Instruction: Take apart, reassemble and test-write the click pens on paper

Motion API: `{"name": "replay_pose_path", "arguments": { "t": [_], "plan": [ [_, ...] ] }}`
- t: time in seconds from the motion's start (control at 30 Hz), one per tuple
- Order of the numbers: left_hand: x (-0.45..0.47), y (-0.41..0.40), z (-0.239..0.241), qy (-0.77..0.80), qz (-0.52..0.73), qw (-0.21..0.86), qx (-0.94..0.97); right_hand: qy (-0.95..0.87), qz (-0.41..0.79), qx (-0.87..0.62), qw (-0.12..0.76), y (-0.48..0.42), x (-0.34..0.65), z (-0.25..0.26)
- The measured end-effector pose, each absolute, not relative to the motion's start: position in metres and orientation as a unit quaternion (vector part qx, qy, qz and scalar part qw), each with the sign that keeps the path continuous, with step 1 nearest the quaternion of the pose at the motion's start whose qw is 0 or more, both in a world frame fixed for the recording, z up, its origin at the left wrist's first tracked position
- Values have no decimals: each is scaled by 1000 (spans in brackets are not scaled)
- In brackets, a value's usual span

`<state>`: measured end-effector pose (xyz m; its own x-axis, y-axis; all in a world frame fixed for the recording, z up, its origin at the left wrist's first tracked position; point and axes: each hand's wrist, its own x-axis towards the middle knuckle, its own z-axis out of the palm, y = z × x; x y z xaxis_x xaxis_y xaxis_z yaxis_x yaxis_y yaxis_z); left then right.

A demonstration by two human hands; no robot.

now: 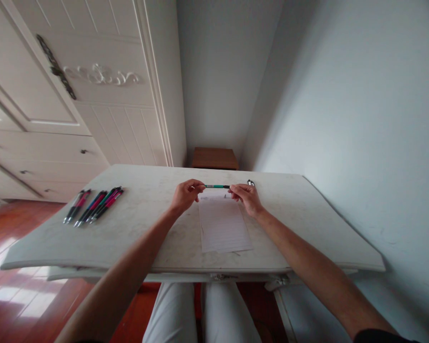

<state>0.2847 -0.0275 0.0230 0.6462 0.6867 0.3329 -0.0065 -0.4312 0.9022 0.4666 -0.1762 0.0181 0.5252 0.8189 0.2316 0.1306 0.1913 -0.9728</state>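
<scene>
A green pen (215, 186) with a black end is held level between my two hands, above the top of a lined sheet of paper (224, 226). My left hand (188, 194) pinches its left end. Around the black right end, the fingers of my right hand (246, 197) are closed. The paper lies on the white table (136, 238) between my forearms. Just behind my right hand lies a small black-and-white object (250, 182), partly hidden and too small to name.
Several colourful pens (100, 206) lie in a loose group on the table's left side. A white cabinet (128, 95) rises behind at left, and a pale wall (361, 133) borders the right. Beyond the far edge stands a brown wooden box-like piece (215, 158).
</scene>
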Motion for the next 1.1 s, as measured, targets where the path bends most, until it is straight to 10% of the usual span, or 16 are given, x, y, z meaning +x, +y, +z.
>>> {"name": "replay_pose_path", "arguments": {
  "t": [1.1],
  "plan": [
    [280, -29, 24, 219, 339, 536, 742, -450, 281, -575, 623, -178, 467, 20]
  ]
}}
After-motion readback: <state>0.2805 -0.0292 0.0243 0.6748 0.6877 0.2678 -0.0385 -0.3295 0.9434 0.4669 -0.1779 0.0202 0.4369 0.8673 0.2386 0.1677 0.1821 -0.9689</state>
